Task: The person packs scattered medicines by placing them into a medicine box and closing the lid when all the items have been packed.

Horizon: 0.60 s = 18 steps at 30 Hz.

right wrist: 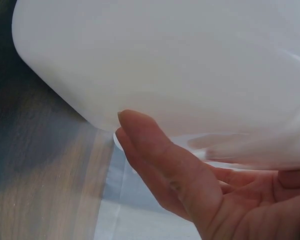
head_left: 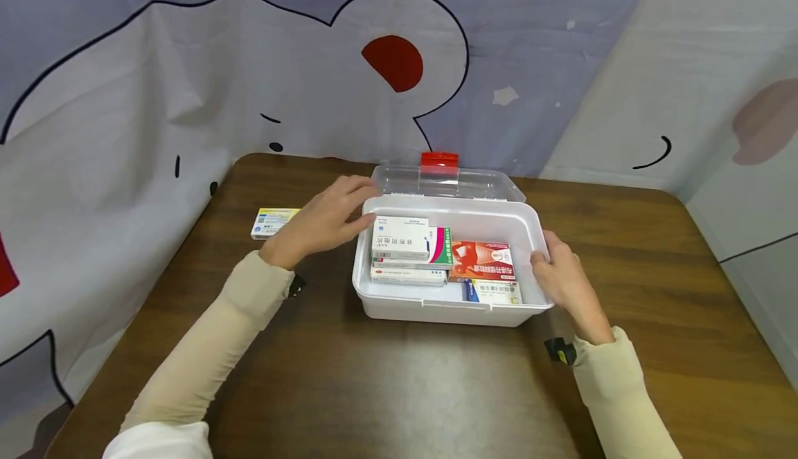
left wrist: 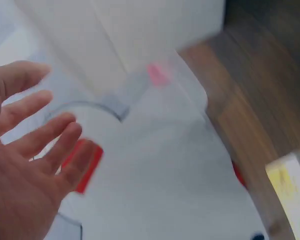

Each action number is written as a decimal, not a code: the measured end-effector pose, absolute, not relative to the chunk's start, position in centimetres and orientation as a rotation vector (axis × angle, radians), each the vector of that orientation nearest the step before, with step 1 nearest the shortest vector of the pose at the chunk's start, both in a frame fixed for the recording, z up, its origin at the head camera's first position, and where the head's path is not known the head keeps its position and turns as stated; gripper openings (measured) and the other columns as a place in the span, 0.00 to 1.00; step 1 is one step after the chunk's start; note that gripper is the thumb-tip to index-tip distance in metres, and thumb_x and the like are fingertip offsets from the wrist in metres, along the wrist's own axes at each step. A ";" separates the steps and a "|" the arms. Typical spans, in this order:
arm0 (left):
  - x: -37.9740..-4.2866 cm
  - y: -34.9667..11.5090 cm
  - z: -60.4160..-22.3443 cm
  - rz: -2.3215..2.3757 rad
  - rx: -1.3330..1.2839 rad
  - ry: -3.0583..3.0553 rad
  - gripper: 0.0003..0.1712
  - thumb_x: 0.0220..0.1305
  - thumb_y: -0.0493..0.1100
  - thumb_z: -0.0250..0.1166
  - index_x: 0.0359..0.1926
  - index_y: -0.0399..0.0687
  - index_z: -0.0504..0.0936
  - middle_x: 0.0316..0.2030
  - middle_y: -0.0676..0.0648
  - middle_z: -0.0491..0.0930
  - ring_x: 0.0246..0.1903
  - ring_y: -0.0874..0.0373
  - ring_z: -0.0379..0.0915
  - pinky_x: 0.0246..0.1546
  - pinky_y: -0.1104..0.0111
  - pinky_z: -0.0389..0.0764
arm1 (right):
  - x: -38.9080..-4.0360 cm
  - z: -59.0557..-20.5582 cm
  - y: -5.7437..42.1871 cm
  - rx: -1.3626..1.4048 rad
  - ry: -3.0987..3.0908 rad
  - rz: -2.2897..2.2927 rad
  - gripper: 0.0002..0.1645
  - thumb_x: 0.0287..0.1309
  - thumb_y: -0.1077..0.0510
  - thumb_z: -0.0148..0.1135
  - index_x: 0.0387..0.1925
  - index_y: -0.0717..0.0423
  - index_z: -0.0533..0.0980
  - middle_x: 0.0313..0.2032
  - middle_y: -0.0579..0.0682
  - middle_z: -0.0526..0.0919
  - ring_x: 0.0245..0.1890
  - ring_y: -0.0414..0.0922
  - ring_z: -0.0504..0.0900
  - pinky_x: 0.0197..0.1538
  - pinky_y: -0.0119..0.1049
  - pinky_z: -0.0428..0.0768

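Observation:
A white plastic medicine case (head_left: 436,312) stands on the table, its clear lid (head_left: 483,183) folded back behind it. Inside, at the left, lies a stack of medicine boxes with a white one (head_left: 399,237) on top. A red medicine box (head_left: 483,259) and a white-and-blue one (head_left: 495,292) are at the right. My left hand (head_left: 333,220) is at the case's left back corner, fingers loosely extended and holding nothing. My right hand (head_left: 564,275) grips the right rim; in the right wrist view its fingers (right wrist: 160,150) lie along the white wall.
Left of the case, partly behind my left hand, a yellow-and-white medicine box (head_left: 273,222) lies on the brown table (head_left: 399,397). The lid bears a red latch (head_left: 439,160). A printed cloth (head_left: 280,85) hangs right behind the table's back edge.

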<state>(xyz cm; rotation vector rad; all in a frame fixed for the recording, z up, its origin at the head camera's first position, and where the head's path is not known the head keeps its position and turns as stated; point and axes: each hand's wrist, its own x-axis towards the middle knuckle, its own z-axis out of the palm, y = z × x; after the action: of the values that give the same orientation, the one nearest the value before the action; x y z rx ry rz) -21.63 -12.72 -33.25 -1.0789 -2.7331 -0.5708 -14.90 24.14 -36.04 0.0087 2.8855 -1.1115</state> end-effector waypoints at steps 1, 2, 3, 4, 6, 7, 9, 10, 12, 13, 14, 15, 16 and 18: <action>-21.9 -13.5 -33.3 -0.588 -1.054 -2.750 0.21 0.63 0.41 0.56 0.57 0.43 0.71 0.57 0.42 0.68 0.58 0.47 0.60 0.56 0.53 0.65 | -14.9 -36.1 24.2 0.006 2.890 -1.115 0.27 0.64 0.61 0.39 0.63 0.69 0.57 0.48 0.71 0.72 0.40 0.60 0.76 0.36 0.50 0.77; -22.2 -14.3 -33.4 -0.617 -1.021 -2.787 0.22 0.63 0.39 0.55 0.58 0.43 0.70 0.58 0.42 0.67 0.58 0.46 0.59 0.55 0.53 0.65 | -14.9 -36.1 24.2 0.003 2.895 -1.116 0.27 0.64 0.62 0.39 0.62 0.69 0.57 0.48 0.71 0.72 0.40 0.60 0.76 0.36 0.50 0.77; -22.5 -15.3 -33.6 -0.630 -0.981 -2.837 0.23 0.62 0.37 0.54 0.59 0.42 0.68 0.59 0.42 0.65 0.59 0.45 0.58 0.55 0.52 0.64 | -14.9 -36.1 24.2 0.002 2.899 -1.118 0.27 0.64 0.62 0.39 0.62 0.69 0.57 0.48 0.72 0.72 0.40 0.60 0.76 0.36 0.50 0.77; -22.9 -16.3 -33.9 -0.637 -0.937 -2.897 0.25 0.61 0.35 0.53 0.60 0.42 0.66 0.59 0.41 0.64 0.59 0.43 0.56 0.55 0.50 0.63 | -14.9 -36.1 24.3 0.002 2.905 -1.115 0.27 0.63 0.62 0.39 0.62 0.69 0.57 0.48 0.71 0.72 0.39 0.60 0.76 0.36 0.50 0.77; -23.7 -18.3 -34.8 -0.614 -0.819 -3.036 0.30 0.58 0.33 0.52 0.63 0.41 0.61 0.62 0.39 0.59 0.61 0.40 0.52 0.56 0.47 0.61 | -14.9 -36.1 24.3 0.006 2.911 -1.110 0.27 0.63 0.62 0.39 0.62 0.69 0.57 0.48 0.71 0.72 0.39 0.60 0.76 0.36 0.50 0.77; -24.1 -19.4 -35.3 -0.596 -0.757 -3.098 0.33 0.56 0.32 0.53 0.64 0.41 0.59 0.63 0.37 0.57 0.61 0.38 0.49 0.56 0.46 0.59 | -14.9 -36.1 24.3 0.010 2.909 -1.111 0.27 0.63 0.62 0.39 0.62 0.68 0.57 0.48 0.71 0.72 0.39 0.60 0.76 0.36 0.51 0.77; -24.7 -21.4 -36.2 -0.546 -0.633 -3.212 0.38 0.52 0.32 0.56 0.66 0.41 0.56 0.64 0.34 0.52 0.62 0.34 0.45 0.56 0.42 0.56 | -14.9 -36.2 24.3 0.011 2.899 -1.110 0.27 0.64 0.61 0.39 0.62 0.68 0.57 0.48 0.71 0.72 0.40 0.60 0.76 0.37 0.51 0.77; -24.8 -22.3 -36.7 -0.525 -0.573 -3.266 0.41 0.51 0.32 0.58 0.67 0.41 0.54 0.65 0.33 0.49 0.62 0.33 0.43 0.56 0.40 0.55 | -14.9 -36.2 24.3 0.010 2.893 -1.109 0.27 0.64 0.61 0.39 0.62 0.68 0.57 0.48 0.71 0.72 0.40 0.60 0.76 0.37 0.51 0.77; -25.1 -23.7 -37.5 -0.509 -0.478 -3.346 0.45 0.49 0.33 0.61 0.68 0.43 0.51 0.66 0.31 0.46 0.62 0.31 0.39 0.55 0.37 0.51 | -14.8 -36.2 24.3 0.011 2.887 -1.110 0.27 0.64 0.61 0.39 0.63 0.68 0.56 0.48 0.71 0.72 0.40 0.60 0.75 0.37 0.52 0.77; -25.2 -24.2 -37.9 -0.513 -0.446 -3.371 0.47 0.48 0.34 0.63 0.68 0.43 0.51 0.66 0.31 0.45 0.61 0.30 0.39 0.54 0.36 0.51 | -14.8 -36.2 24.3 0.013 2.886 -1.112 0.27 0.64 0.61 0.39 0.63 0.68 0.56 0.48 0.71 0.72 0.40 0.60 0.75 0.37 0.52 0.77; -25.2 -24.7 -38.2 -0.515 -0.420 -3.392 0.47 0.48 0.35 0.64 0.69 0.43 0.50 0.65 0.30 0.45 0.61 0.30 0.39 0.54 0.36 0.50 | -14.9 -36.2 24.3 0.014 2.888 -1.113 0.27 0.64 0.61 0.39 0.63 0.68 0.56 0.48 0.71 0.72 0.40 0.60 0.76 0.37 0.51 0.77; -25.2 -25.1 -38.5 -0.526 -0.402 -3.412 0.48 0.49 0.35 0.65 0.69 0.43 0.50 0.65 0.30 0.45 0.61 0.30 0.40 0.54 0.36 0.50 | -14.9 -36.1 24.3 0.016 2.889 -1.112 0.27 0.64 0.61 0.39 0.63 0.68 0.56 0.48 0.71 0.72 0.40 0.60 0.76 0.37 0.51 0.77; -25.2 -25.4 -38.8 -0.524 -0.393 -3.424 0.47 0.49 0.36 0.65 0.69 0.43 0.50 0.65 0.30 0.46 0.60 0.30 0.41 0.54 0.36 0.51 | -14.9 -36.1 24.3 0.014 2.890 -1.113 0.27 0.64 0.61 0.39 0.63 0.68 0.57 0.48 0.71 0.72 0.39 0.60 0.76 0.36 0.50 0.77; -25.2 -25.8 -39.2 -0.522 -0.362 -3.435 0.46 0.51 0.37 0.64 0.68 0.43 0.51 0.64 0.29 0.48 0.59 0.31 0.44 0.54 0.38 0.54 | -14.9 -36.1 24.2 0.009 2.894 -1.117 0.27 0.63 0.61 0.39 0.63 0.68 0.57 0.48 0.71 0.72 0.39 0.60 0.76 0.35 0.49 0.77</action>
<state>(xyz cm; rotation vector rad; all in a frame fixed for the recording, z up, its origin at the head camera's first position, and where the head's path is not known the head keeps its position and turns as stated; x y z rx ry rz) -25.15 -25.84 -39.21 -0.3624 -3.4346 -0.5218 -14.92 24.22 -36.07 0.0087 2.8939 -1.1172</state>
